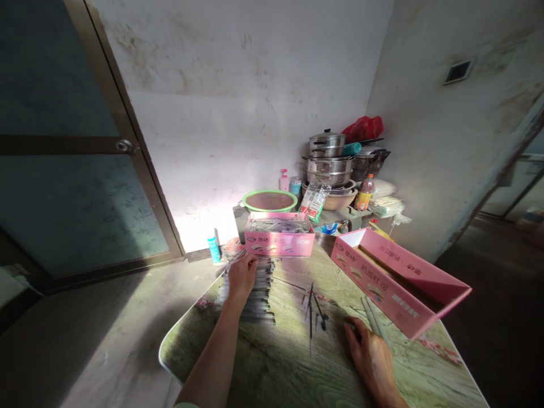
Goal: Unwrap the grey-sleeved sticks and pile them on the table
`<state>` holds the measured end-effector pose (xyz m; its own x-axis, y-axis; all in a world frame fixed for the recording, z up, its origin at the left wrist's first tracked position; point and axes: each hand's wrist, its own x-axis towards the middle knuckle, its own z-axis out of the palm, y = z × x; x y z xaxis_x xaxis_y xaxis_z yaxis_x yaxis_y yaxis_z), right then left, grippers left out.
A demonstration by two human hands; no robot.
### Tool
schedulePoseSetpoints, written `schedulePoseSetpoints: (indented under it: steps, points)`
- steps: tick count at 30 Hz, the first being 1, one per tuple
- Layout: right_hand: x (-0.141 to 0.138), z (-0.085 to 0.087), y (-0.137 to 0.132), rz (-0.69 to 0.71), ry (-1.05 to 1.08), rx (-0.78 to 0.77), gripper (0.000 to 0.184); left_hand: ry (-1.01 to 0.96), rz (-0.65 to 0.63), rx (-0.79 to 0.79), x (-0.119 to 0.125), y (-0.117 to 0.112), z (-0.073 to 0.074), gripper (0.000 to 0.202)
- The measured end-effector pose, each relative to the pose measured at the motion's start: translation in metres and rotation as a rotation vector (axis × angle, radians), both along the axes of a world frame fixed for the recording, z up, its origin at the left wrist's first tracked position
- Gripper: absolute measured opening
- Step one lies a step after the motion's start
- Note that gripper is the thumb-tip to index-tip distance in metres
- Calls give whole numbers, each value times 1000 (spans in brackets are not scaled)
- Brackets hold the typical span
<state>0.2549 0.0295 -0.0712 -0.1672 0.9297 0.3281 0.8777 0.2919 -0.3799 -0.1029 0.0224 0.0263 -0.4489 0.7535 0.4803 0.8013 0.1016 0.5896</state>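
Pink card makes the two boxes which stand at the far side of your table (289, 374), and between them and you lies a row of slim, pen-like sticks (261, 306), at the left part of the table top. They lie side by side, with their dark ends toward the right; I think this order keeps the ends even and makes each piece simple to reach or to count.

Your left hand (241, 277) is over the far part of this row. Its fingers are bent downward, but I cannot make out whether they grasp a stick or only rest there, because the back of the hand hides the tips. Your right hand (373, 354) is low at the right, with the fingers loosely curled and the thumb near to the forefinger; whether something small is between them, I cannot tell. Just left of it are some loose dark thin parts (311, 314), scattered, perhaps put in the middle so that both hands can reach them. Beyond this hand, two pale strips (374, 317) lie beside the right box (382, 277), which is turned at an angle, maybe to leave room for your arm.

The far box (279, 245) faces you more straight and bears a heap of greyish things (280, 225); its walls probably prevent them from rolling away
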Motion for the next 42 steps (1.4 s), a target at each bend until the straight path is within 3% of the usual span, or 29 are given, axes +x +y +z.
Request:
schedulePoseSetpoints:
  steps: [5, 10, 17, 29, 42]
  points:
    - [1, -3, 2, 9, 14, 6, 34, -31, 217, -38, -62, -26, 4, 20]
    - [2, -4, 2, 11, 47, -10, 36, -103, 247, -100, -85, -43, -11, 25]
    - [4, -8, 4, 12, 62, -22, 39, -111, 88, -157, -79, -40, -23, 19]
    - [3, -5, 3, 26, 94, -29, 38, 70, 25, -327, -69, -30, -12, 15]
    - [1, 2, -1, 33, 106, -36, 37, 178, -63, -379, -55, -19, -1, 13]
